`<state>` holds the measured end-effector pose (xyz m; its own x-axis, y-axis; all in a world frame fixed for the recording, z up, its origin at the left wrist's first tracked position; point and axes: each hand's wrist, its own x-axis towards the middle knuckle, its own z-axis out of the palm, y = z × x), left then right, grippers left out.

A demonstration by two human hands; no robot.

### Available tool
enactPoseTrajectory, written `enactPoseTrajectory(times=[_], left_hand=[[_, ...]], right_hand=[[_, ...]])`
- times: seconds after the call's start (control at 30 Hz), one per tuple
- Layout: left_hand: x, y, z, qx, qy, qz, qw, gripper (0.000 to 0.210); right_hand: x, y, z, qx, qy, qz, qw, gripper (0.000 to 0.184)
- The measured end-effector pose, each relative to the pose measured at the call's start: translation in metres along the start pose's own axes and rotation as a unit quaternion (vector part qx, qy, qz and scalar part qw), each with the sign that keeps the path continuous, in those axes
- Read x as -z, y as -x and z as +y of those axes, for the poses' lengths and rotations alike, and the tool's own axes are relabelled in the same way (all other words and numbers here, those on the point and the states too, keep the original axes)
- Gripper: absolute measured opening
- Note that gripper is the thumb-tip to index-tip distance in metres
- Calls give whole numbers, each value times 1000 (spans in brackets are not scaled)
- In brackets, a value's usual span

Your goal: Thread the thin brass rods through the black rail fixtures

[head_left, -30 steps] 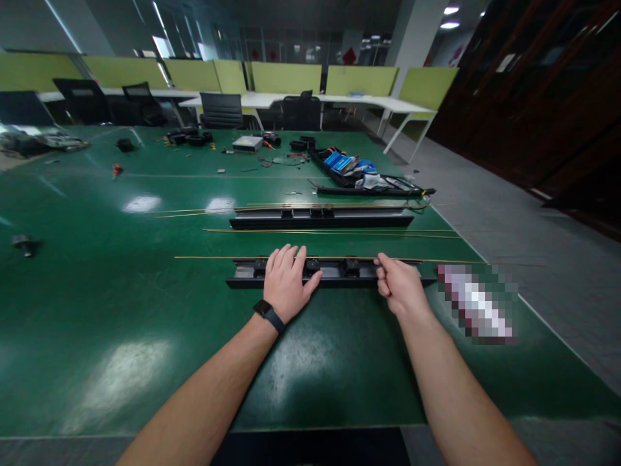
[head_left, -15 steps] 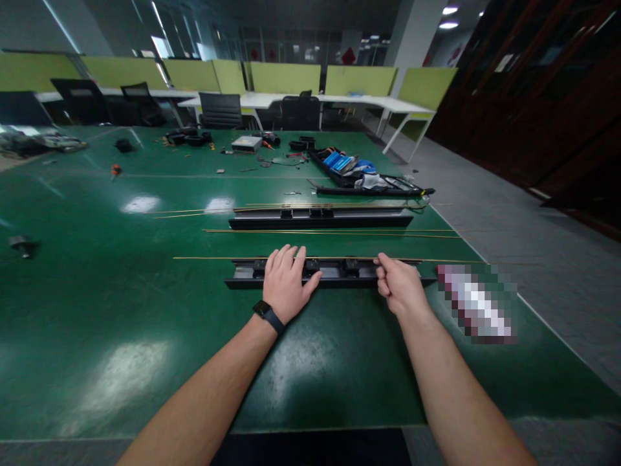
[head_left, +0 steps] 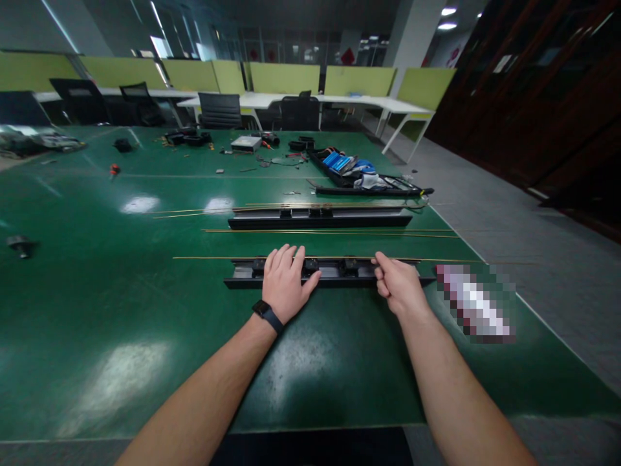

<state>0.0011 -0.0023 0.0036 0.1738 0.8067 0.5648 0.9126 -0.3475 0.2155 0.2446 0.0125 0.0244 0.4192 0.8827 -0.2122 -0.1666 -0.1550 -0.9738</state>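
Note:
A black metal channel rail (head_left: pixel 339 282) lies lengthwise on the table in front of me, with dark blocks (head_left: pixel 350 265) inside it. My left hand (head_left: pixel 286 279) rests palm down over the rail's left half, fingers stretched across to its far edge and thumb out to the right. A thin brass-coloured rod (head_left: pixel 213 258) runs along that far edge and sticks out past both ends. At the rail's right part, my right hand (head_left: pixel 398 281) is closed, thumb and forefinger pinched on the line of the rod; the fingers hide the exact contact.
A second rail (head_left: pixel 320 222) lies parallel beyond, with loose thin rods (head_left: pixel 330 232) between the two. Farther back are a black tray with blue packets (head_left: pixel 339 162) and a grey box (head_left: pixel 246 144). A pixelated patch (head_left: pixel 475 304) covers something right of the near rail.
My right pinch has shifted very slightly to the left along the rail. My left hand keeps its place, and the view has moved only a little.

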Motion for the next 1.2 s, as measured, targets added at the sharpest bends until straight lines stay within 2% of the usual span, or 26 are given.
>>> enactPoseTrajectory(times=[0.27,0.6,0.9,1.2], left_hand=[[0,0,0,-2,-5,-2,1000,59],[2,0,1,4,-1,-5,1000,58],[0,1,-1,0,-4,-5,1000,59],[0,0,0,2,-4,-2,1000,58]], right_hand=[[-1,-2,1,2,-33,21,999,29],[0,1,-2,-1,0,-2,1000,28],[-2,0,-2,-9,-33,11,999,29],[2,-2,0,-8,-8,1,1000,31]])
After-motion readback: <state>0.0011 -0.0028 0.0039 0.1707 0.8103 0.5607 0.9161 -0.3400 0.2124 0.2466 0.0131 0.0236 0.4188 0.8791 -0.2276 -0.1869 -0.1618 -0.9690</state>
